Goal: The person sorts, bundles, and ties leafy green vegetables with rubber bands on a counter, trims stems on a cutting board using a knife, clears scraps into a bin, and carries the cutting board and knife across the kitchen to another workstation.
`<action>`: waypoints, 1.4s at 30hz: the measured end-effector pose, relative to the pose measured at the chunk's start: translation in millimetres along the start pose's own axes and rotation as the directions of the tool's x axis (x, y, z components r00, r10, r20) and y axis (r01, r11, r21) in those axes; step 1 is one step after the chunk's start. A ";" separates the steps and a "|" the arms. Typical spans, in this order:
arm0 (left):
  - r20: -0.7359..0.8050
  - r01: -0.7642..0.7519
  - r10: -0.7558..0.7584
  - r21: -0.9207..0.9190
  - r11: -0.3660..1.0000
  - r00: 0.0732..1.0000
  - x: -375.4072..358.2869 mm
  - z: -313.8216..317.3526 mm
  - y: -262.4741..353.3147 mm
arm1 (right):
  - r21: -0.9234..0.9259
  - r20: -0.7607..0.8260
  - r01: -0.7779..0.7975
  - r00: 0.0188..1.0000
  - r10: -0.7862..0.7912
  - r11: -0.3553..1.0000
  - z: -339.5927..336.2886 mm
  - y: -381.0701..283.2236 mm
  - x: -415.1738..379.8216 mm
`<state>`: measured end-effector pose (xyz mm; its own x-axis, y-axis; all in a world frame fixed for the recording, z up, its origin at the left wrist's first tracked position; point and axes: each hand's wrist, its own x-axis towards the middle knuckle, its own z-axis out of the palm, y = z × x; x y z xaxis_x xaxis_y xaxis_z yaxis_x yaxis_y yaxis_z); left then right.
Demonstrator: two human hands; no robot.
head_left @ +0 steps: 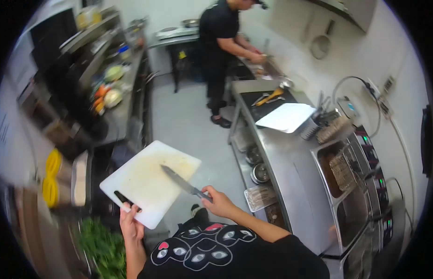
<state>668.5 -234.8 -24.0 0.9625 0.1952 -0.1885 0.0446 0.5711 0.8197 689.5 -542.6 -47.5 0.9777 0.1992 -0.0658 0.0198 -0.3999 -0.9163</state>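
My left hand [131, 223] grips a white cutting board [142, 174] at its near left edge, by the handle slot, with fingers closed round the rim. The board is held up in front of my body, over the floor, and its surface carries faint yellowish stains. In my right hand [218, 202] is a kitchen knife [177, 179], held by its dark handle. Its grey blade points up and left and overlaps the board in this view.
A steel counter [295, 186] on the right carries a white board [286, 117], utensils and deep fryers [339, 172]. Leafy greens [102, 246] lie lower left, near yellow-lidded containers [51, 179]. Vegetables [107, 95] sit on the left counter. Another person [221, 46] works at the back.
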 end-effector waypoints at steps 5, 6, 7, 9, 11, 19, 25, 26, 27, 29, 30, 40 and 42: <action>0.165 0.061 -0.056 -0.023 0.998 0.985 123.8 47.3 12.9 | 0.525 0.149 -0.233 0.972 0.181 0.819 -10.9 14.5 114.9; 0.172 0.065 -0.062 -0.011 0.998 0.983 146.3 57.3 14.7 | 0.574 0.239 -0.304 0.950 0.200 0.760 -18.9 15.2 136.6; 0.172 0.069 -0.067 -0.001 0.998 0.983 165.9 67.2 17.0 | 0.611 0.334 -0.379 0.919 0.208 0.695 -27.7 13.8 157.8; 0.135 0.086 -0.084 -0.004 0.996 0.987 204.1 81.9 15.6 | 0.685 0.432 -0.463 0.880 0.198 0.562 -33.8 23.2 197.4; 0.169 0.103 -0.094 -0.047 0.994 0.981 234.7 105.1 17.2 | 0.736 0.488 -0.519 0.852 0.191 0.435 -43.5 23.7 234.5; 0.185 0.079 -0.046 -0.180 0.981 0.982 370.3 147.8 -10.5 | 0.656 0.617 -0.612 0.772 0.154 0.442 -85.0 31.6 418.1; 0.020 -0.015 0.020 -0.258 0.966 1.000 470.2 181.6 -8.2 | 0.489 0.805 -0.761 0.582 0.116 0.426 -123.9 21.1 565.4; -0.023 -0.041 0.036 -0.276 0.960 0.999 487.7 183.6 -9.8 | 0.452 0.830 -0.778 0.546 0.113 0.436 -128.6 21.0 595.0; -0.008 -0.080 0.081 -0.302 0.950 0.997 503.7 185.8 -10.8 | 0.418 0.879 -0.808 0.475 0.038 0.415 -132.2 27.8 623.5; -0.047 -0.105 0.094 -0.350 0.931 0.994 525.1 200.7 -9.5 | 0.361 0.932 -0.869 0.348 -0.100 0.338 -136.5 45.8 670.4; -0.065 -0.107 0.089 -0.366 0.925 0.994 537.8 203.4 -10.0 | 0.402 0.911 -0.846 0.407 -0.064 0.350 -135.1 35.1 687.0; -0.063 -0.106 0.088 -0.402 0.909 0.994 705.8 175.0 9.9 | 0.620 0.783 -0.751 0.608 -0.128 0.226 -99.0 -17.5 847.1; -0.032 -0.084 0.078 -0.412 0.907 0.996 738.6 170.4 15.1 | 0.675 0.737 -0.710 0.664 -0.126 0.202 -92.9 -25.0 874.9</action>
<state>1425.7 -217.8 -58.6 0.9540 0.2644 -0.1410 -0.1508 0.8303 0.5364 1563.8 -441.4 -45.4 0.4931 0.8418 -0.2197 -0.8313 0.3814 -0.4043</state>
